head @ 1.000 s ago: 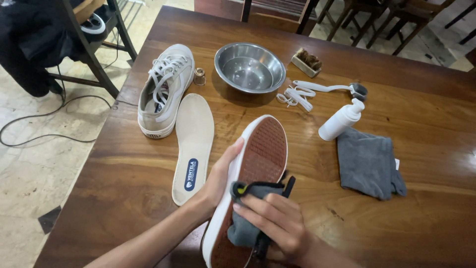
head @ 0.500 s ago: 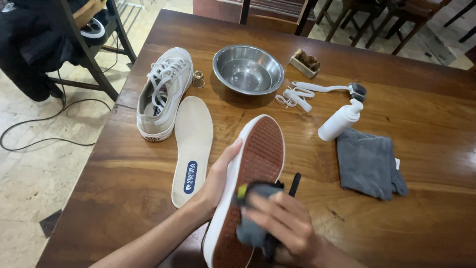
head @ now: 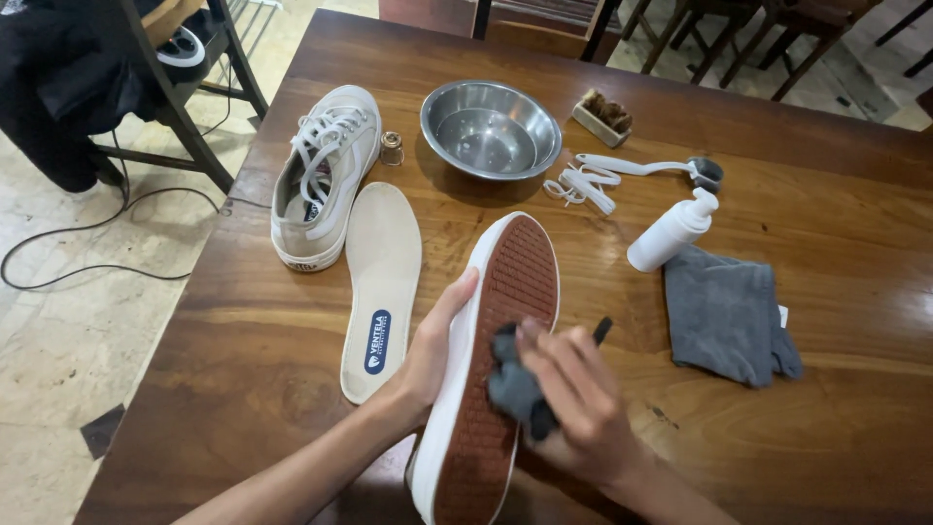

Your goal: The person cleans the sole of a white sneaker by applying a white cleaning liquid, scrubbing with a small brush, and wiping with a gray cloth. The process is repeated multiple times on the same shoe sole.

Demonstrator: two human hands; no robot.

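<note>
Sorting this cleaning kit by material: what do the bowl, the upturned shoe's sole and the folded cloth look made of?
Bowl: likely stainless steel, shiny with reflections. Sole: probably rubber, matte reddish-brown with fine moulded tread and a white edge. Folded cloth: soft grey fabric, perhaps microfibre, creased and unshiny.

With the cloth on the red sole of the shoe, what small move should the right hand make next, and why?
Probably slide the dark cloth up the red-brown sole toward the toe. The right hand presses the cloth at mid-sole, the left hand steadies the upturned shoe by its white edge, and the ribbed sole above the cloth lies bare and within easy reach.
</note>
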